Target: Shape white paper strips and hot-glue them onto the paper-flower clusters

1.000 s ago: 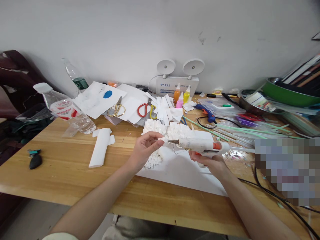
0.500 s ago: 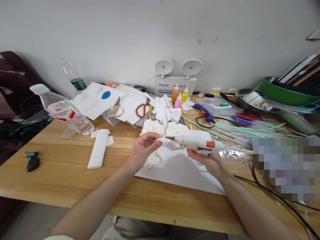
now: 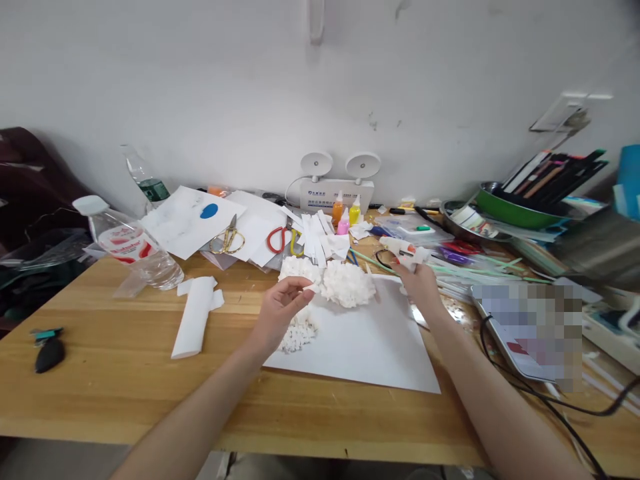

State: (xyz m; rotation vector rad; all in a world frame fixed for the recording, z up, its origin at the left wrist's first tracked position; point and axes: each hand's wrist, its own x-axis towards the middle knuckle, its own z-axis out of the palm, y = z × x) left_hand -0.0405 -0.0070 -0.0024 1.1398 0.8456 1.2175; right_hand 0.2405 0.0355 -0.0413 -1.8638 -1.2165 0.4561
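Note:
My left hand (image 3: 280, 308) pinches a small piece of white paper (image 3: 313, 288) between thumb and fingertips, above the left part of a white sheet (image 3: 370, 353). My right hand (image 3: 419, 288) is closed round a white glue gun (image 3: 404, 252), out beyond the sheet's back right corner, with the nozzle towards the left. Clusters of crumpled white paper bits lie on the sheet: a round one (image 3: 349, 283) between my hands, another (image 3: 299, 269) behind my left hand, and a smaller one (image 3: 299, 335) partly hidden beneath it.
A folded white paper piece (image 3: 194, 319) and a water bottle (image 3: 135, 245) stand or lie left. Gold scissors (image 3: 227, 239), red-handled scissors (image 3: 277, 240), paint bottles (image 3: 343, 222) and paper strips (image 3: 316, 233) are behind. At right are a green bowl (image 3: 525, 205) and black cables (image 3: 545, 400).
My right hand has carried the glue gun away from the paper piece, back and to the right. My left hand still pinches the piece. The camera view has shifted.

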